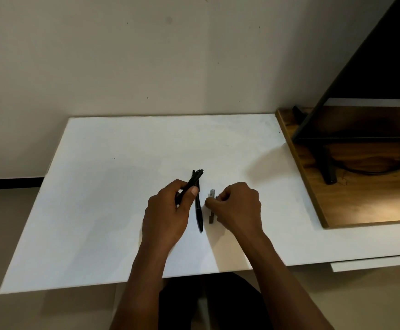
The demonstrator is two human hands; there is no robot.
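My left hand (168, 210) grips a black pen (190, 184) that points up and to the right, thumb laid along its barrel. A second black pen (199, 210) lies on the white board (99, 186) just right of that hand, tip toward me. My right hand (237, 206) has its fingers curled round a small grey object (211, 216) beside the lying pen; most of the object is hidden by the fingers, so I cannot tell what it is.
The white board lies against a pale wall. To the right stands a wooden surface (360, 201) carrying a black metal stand (322, 144) and a dark cable (372, 171). My dark-clothed legs show below the board's near edge.
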